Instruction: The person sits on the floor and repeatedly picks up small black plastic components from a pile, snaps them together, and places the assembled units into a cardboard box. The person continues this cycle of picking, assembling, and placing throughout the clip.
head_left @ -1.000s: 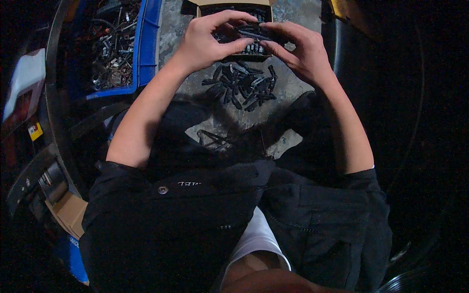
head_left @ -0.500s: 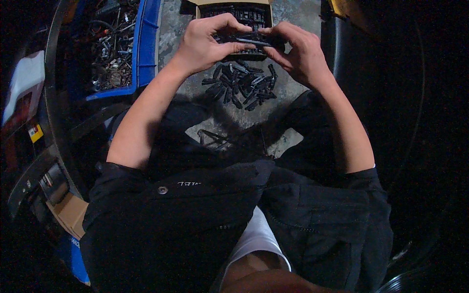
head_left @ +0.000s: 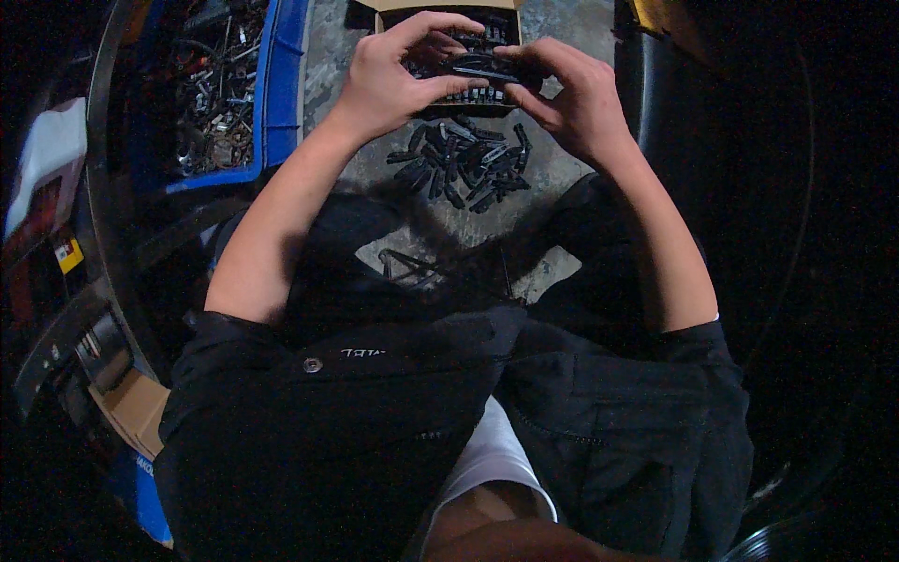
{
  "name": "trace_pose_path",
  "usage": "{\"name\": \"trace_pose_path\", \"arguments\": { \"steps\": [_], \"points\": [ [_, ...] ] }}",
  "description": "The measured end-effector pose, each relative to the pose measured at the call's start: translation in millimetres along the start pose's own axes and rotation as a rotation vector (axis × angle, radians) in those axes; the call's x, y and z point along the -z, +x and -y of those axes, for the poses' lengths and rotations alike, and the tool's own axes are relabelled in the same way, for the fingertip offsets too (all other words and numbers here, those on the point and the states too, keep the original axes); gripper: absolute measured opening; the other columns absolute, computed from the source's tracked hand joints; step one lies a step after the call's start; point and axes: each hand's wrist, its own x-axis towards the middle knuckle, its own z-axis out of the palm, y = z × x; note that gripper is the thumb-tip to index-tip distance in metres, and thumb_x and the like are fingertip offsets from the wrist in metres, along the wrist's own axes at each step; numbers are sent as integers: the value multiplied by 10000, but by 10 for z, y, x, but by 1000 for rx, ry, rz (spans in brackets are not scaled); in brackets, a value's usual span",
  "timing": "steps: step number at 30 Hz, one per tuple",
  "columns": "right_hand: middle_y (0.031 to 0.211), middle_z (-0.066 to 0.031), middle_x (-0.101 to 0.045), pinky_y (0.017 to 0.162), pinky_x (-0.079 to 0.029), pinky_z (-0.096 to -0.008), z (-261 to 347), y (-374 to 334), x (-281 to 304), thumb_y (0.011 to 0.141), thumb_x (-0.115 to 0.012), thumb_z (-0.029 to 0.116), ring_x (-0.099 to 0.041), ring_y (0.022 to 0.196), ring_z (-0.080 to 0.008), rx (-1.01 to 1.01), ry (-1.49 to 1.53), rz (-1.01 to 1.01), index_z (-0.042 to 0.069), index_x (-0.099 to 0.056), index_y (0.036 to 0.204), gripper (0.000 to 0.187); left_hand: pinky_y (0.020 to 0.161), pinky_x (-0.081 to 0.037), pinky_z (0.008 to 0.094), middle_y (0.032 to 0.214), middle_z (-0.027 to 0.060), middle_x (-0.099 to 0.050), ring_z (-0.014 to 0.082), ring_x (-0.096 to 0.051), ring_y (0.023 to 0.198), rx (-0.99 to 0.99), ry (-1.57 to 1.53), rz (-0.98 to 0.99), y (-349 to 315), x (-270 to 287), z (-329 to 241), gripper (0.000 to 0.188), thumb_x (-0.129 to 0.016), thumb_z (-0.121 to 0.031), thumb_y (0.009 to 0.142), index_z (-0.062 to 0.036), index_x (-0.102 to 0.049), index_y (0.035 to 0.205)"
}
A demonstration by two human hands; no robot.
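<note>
Over an open cardboard box [head_left: 393,4], both of my hands are raised around a dark, narrow, elongated piece [head_left: 482,67] with a shiny edge. My right hand [head_left: 581,98] pinches its right end between thumb and fingers. My left hand [head_left: 389,82] curls at its left end, thumb along the near edge and index finger lifted off above. What the left hand's other fingers do is partly hidden. Rows of small dark parts [head_left: 464,96] fill the box below. Nearer to me, a loose pile of black narrow pieces [head_left: 459,164] lies on the concrete floor.
A blue bin [head_left: 281,94] of mixed metal hardware [head_left: 220,103] stands at the left. Along the right is a dark, smooth-edged surface [head_left: 646,103]. My knees flank the pile. Thin dark pieces [head_left: 407,265] lie between my legs, and another cardboard box [head_left: 136,407] sits at the lower left.
My left index finger has lifted away from the dark piece, and the left fingers have spread wider. The piece has tilted slightly. My right hand stays nearly in place.
</note>
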Motion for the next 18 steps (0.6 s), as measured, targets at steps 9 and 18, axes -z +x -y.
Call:
{"name": "trace_pose_path", "arguments": {
  "steps": [9, 18],
  "points": [
    [956, -90, -686, 646, -541, -342, -61, -27, -34, 789, -764, 122, -663, 736, -257, 68, -24, -49, 105, -685, 1096, 317, 869, -533, 277, 1079, 37, -696, 131, -675, 961, 0, -29, 52, -23, 20, -9, 462, -817, -30, 749, -76, -641, 1173],
    [971, -91, -691, 677, -552, -353, -32, -36, -30, 788, -764, 114, -680, 798, -273, 46, -19, -21, 104, -688, 1093, 315, 876, -516, 282, 1033, 49, -707, 137, -663, 971, -48, 33, 62, -29, 55, -27, 360, -811, -23, 724, -42, -688, 1062]
  ]
}}
